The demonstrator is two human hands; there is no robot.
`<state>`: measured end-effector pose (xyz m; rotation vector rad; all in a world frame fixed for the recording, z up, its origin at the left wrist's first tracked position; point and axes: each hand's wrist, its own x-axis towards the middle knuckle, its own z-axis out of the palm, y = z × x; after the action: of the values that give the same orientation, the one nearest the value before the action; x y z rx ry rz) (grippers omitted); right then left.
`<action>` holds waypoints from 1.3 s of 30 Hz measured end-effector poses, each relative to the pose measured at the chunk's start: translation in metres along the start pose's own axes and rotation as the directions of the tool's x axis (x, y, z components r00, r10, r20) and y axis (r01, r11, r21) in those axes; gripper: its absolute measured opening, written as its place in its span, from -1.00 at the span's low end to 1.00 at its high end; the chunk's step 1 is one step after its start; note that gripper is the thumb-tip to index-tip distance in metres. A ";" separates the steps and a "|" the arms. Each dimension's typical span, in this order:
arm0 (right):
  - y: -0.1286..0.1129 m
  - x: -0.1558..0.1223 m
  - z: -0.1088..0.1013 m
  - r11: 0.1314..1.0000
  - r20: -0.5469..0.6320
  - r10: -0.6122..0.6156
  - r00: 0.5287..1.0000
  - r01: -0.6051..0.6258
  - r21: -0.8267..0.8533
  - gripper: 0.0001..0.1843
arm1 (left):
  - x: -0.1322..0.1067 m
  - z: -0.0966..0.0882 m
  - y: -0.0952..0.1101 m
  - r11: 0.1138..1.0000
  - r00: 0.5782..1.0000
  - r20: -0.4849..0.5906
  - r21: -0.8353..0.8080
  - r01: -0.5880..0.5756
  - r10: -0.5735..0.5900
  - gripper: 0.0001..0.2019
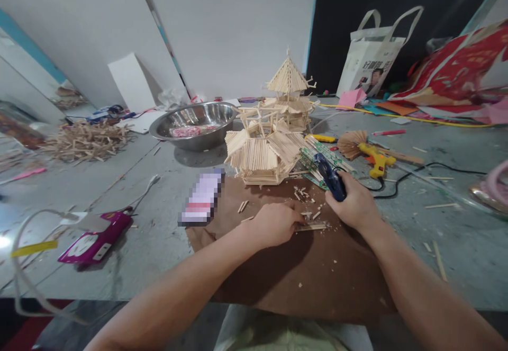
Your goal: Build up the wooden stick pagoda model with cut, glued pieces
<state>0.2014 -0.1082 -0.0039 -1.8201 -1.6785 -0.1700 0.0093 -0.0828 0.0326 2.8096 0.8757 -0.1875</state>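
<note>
My left hand (278,225) is closed, its fingertips pinching the end of thin wooden sticks (313,227) that lie on the brown sheet (301,277). In my right hand (355,203) is a dark blue hand tool (331,177), pointing up and away; its exact kind is hard to make out. Short cut stick pieces (304,194) are scattered between the two hands. Just beyond them stands a pavilion model (264,158) built of wooden sticks, with a sloped roof. Behind it rises a second, pointed-roof stick model (289,83).
A phone (202,197) lies left of the brown sheet. Farther back are a metal bowl (194,123) and a stick pile (91,142). A purple power strip (95,237) with cables sits at left. On the right lie a yellow glue gun (377,160) and its black cord.
</note>
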 end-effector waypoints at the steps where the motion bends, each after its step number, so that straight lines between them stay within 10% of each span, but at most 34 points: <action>1: 0.000 0.000 0.000 1.000 -0.002 -0.003 1.000 0.003 0.002 -0.61 | 0.001 -0.001 0.000 1.000 1.000 -0.015 -0.001 0.008 -0.008 -0.68; 18: 0.001 0.001 -0.001 0.999 -0.009 -0.002 1.000 0.003 0.040 -0.61 | 0.031 -0.002 0.009 0.991 0.994 0.026 0.084 0.102 -0.105 -0.78; 31: -0.005 0.003 -0.004 0.999 0.003 0.003 1.000 -0.003 0.050 -0.57 | 0.005 -0.017 -0.012 0.987 0.986 -0.082 0.047 0.151 -0.147 -0.83; 39: -0.003 0.000 -0.001 0.999 0.011 -0.001 1.000 0.001 0.048 -0.57 | -0.030 -0.024 -0.046 0.919 0.909 -0.136 -0.091 0.384 -0.394 -0.79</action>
<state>0.1994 -0.1093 -0.0021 -1.7876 -1.6768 -0.1189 -0.0403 -0.0574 0.0543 2.5868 1.4489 0.0012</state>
